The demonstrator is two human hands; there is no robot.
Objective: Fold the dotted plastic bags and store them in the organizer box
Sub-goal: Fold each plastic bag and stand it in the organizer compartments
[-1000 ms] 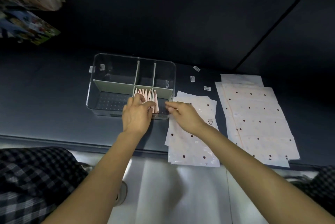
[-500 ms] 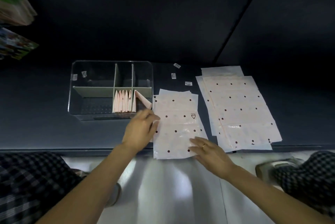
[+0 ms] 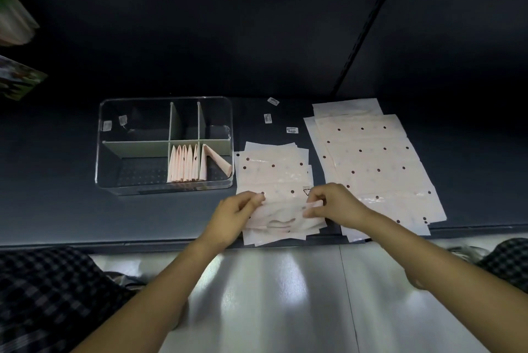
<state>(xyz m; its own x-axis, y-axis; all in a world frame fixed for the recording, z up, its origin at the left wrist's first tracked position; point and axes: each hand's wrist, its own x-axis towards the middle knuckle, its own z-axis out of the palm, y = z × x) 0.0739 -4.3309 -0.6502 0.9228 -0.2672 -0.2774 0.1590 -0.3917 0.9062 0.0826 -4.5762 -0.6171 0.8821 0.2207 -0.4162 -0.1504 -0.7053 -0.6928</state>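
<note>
- Dotted bags already folded [image 3: 187,164] stand on edge in the near middle compartment of the clear organizer box [image 3: 165,185]; one more folded piece [image 3: 217,162] leans slanted in the near right compartment.
- Two flat piles are left: a small pile [image 3: 274,169] just right of the box and a bigger pile [image 3: 368,158] further right, so I judge most of the work remains.
- Left hand [image 3: 233,214] pinches the near left edge of the small pile's top bag [image 3: 283,217].
- Right hand [image 3: 333,204] pinches its near right edge, which is lifted and curling away from the person, as if starting a fold.
</note>
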